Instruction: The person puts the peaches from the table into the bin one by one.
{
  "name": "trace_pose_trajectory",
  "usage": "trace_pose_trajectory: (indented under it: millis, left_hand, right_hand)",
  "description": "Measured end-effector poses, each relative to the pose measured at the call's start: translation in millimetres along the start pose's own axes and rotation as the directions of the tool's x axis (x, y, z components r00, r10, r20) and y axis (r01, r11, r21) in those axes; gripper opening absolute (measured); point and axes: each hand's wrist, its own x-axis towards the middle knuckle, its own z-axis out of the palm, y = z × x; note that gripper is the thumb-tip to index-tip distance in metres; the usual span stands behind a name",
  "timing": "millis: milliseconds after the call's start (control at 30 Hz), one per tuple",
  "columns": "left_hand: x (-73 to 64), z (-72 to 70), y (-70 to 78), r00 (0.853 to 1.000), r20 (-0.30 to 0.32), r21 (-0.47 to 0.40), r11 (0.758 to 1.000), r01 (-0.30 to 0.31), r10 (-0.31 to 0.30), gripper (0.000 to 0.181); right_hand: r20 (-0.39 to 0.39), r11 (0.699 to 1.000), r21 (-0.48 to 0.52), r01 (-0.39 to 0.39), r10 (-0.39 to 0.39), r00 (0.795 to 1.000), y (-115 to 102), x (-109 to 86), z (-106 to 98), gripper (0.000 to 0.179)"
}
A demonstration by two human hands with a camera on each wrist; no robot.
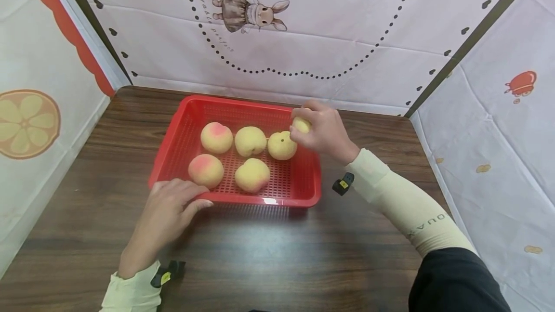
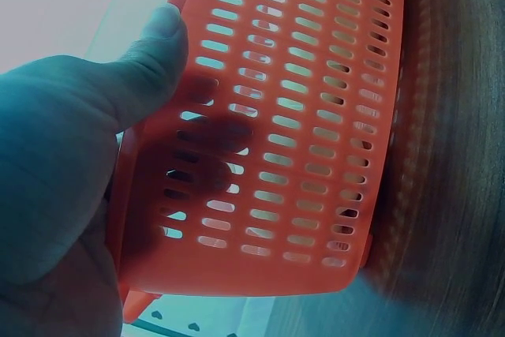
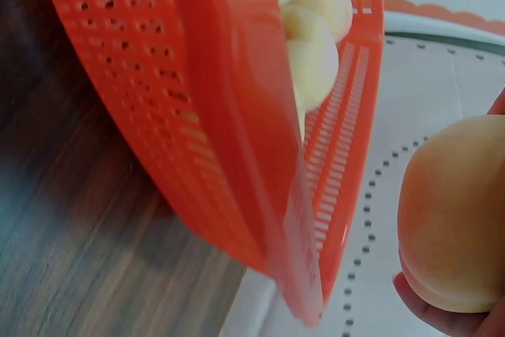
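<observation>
A red plastic basket [image 1: 256, 199] with slotted walls sits on the table, several yellow-pink peaches [image 1: 251, 175] lying in it. My left hand [image 1: 171, 208] grips its near left corner. In the left wrist view the thumb [image 2: 154, 53] lies along the outside of the rim, and the shadows of the fingers show through the wall. Over the basket's right end, my right hand [image 1: 323, 129] holds another peach [image 3: 454, 215], its fingers curled round it. That peach is raised above the rim in the right wrist view, apart from the others.
The dark wood table [image 1: 260, 254] is enclosed by white printed cloth walls at the back [image 1: 321, 23], left and right. The basket's far rim stands close to the back wall. Each wrist wears a small black device [image 1: 343, 184] on a pale sleeve.
</observation>
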Motion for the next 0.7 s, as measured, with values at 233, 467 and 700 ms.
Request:
trace_pose_trajectory:
  millis: [233, 467, 700]
  left_hand:
    - [-0.1, -0.2, 0.6, 1.000, 0.004, 0.002, 1.000, 0.005, -0.005, 0.036]
    - [-0.1, -0.3, 0.4, 1.000, -0.005, 0.000, 1.000, -0.010, 0.010, 0.036]
    - [-0.2, -0.3, 0.3, 1.000, -0.009, -0.002, 1.000, -0.012, 0.012, 0.037]
  right_hand:
    - [0.080, 1.000, 0.005, 0.012, -0.012, 0.997, -13, 2.2, 3, 0.029]
    - [0.194, 0.999, 0.046, 0.001, -0.010, 0.981, -23, 6.2, 5, 0.031]
    - [0.289, 0.989, 0.142, 0.047, -0.087, 0.953, -26, 10.2, 7, 0.029]
